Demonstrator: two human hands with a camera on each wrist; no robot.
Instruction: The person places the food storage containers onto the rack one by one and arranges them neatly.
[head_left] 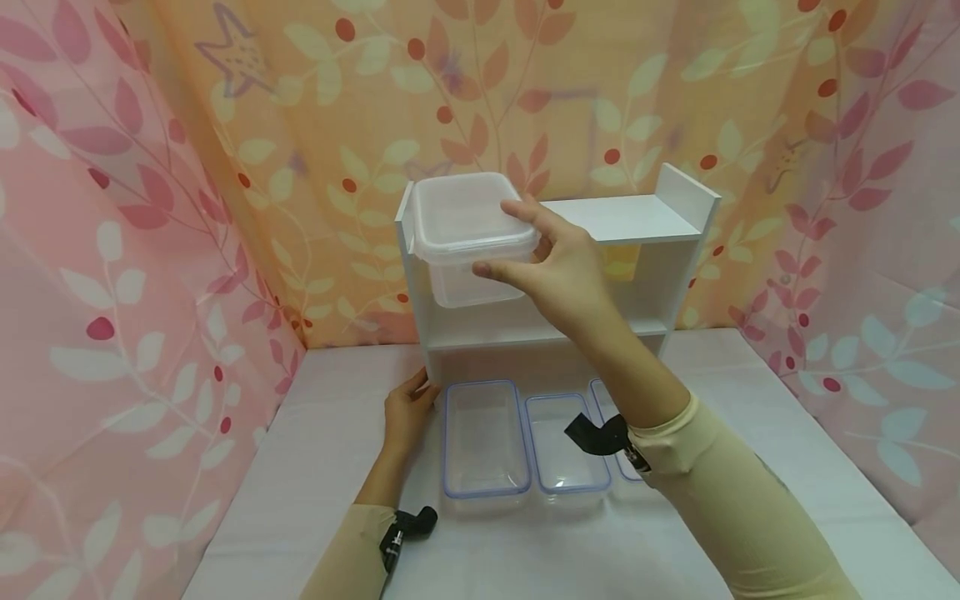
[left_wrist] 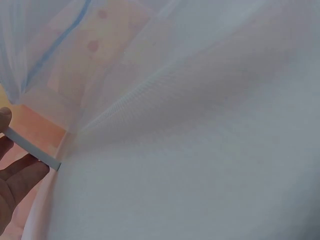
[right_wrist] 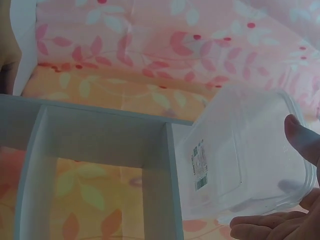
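My right hand (head_left: 566, 271) grips a clear lidded food container (head_left: 472, 212) by its right side, thumb in front and fingers over the lid. The container is up by the left end of the top of a white shelf unit (head_left: 622, 218). A small printed label (right_wrist: 200, 165) shows on its base in the right wrist view. Low on the left, my left hand (head_left: 407, 412) holds the unit's side panel (left_wrist: 32, 148), thumb on one face and fingers on the other.
Two clear containers with blue rims, a larger one (head_left: 486, 442) and a smaller one (head_left: 567, 442), sit on the white-covered table (head_left: 322, 467) before the unit. A third (head_left: 602, 398) is partly behind my right forearm. Patterned curtains (head_left: 495, 100) surround the table's back and sides.
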